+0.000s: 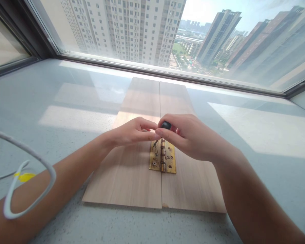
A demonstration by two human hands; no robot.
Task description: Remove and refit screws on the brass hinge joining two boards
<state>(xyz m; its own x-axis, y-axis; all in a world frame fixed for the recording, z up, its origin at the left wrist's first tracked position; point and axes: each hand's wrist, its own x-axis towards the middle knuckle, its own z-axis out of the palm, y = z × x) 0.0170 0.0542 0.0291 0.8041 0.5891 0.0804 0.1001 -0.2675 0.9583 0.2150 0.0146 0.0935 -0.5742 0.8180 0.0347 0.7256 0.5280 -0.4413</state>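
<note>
Two light wooden boards (132, 176) lie side by side on a grey sill, their long edges touching. A brass hinge (163, 158) straddles the seam between them, with screw holes in both leaves. My right hand (190, 137) is closed around a small black-handled tool (166, 125) held upright above the top of the hinge. My left hand (133, 131) pinches its fingertips together beside the tool's shaft, right at the hinge's upper left corner. Whatever the left fingers hold is too small to make out.
A white cable (27, 189) loops across my left forearm at the lower left, with a yellow tag (25, 176) near it. The grey stone sill (256, 135) runs up to a large window (152, 34) overlooking tall buildings.
</note>
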